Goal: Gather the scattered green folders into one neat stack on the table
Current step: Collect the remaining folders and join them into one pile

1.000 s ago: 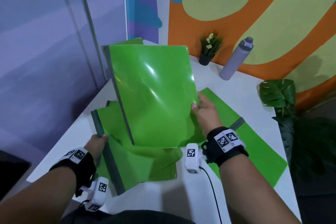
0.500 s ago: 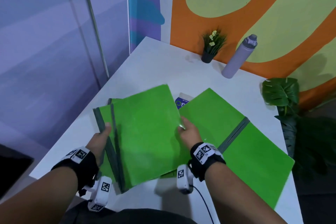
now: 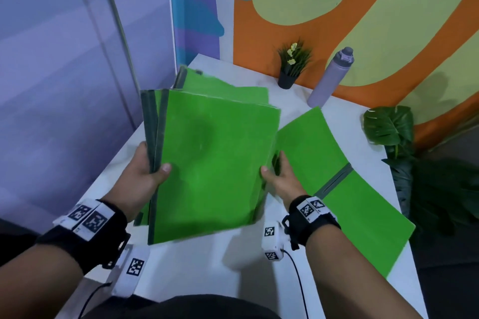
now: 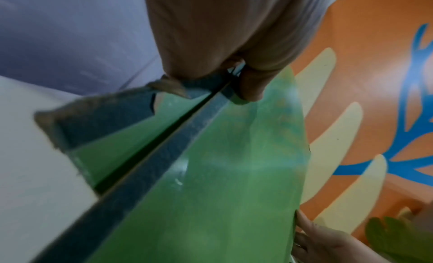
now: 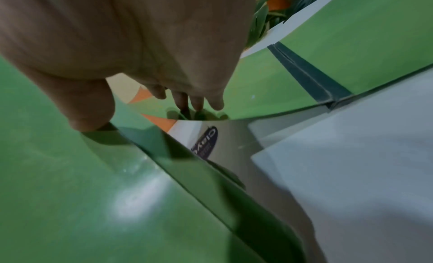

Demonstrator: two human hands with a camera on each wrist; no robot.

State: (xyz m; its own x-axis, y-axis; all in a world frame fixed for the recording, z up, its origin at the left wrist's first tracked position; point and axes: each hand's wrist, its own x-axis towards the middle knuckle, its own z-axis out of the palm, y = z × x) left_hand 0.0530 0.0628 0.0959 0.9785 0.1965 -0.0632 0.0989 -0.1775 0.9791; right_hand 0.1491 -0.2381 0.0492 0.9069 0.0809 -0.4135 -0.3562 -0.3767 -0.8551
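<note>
A stack of green folders (image 3: 215, 163) with dark grey spines hangs tilted above the white table (image 3: 207, 267), its edges uneven. My left hand (image 3: 155, 168) grips the spine side, thumb on the top cover and fingers underneath; the left wrist view shows the left hand (image 4: 234, 78) pinching the spines of the stack (image 4: 211, 174). My right hand (image 3: 272, 171) holds the stack's right edge. In the right wrist view its thumb presses the top cover (image 5: 70, 193) and its fingers (image 5: 196, 102) reach past the edge. One green folder (image 3: 350, 215) lies open on the table to the right.
A small potted plant (image 3: 293, 65) and a purple bottle (image 3: 331, 77) stand at the table's far edge by the painted wall. A large leafy plant (image 3: 388, 129) stands off the right edge. A white item with a dark label (image 5: 206, 143) lies under the stack.
My right hand laid the raised single folder down onto the pile. Both hands have since lifted the whole pile off the table and tilted it up.
</note>
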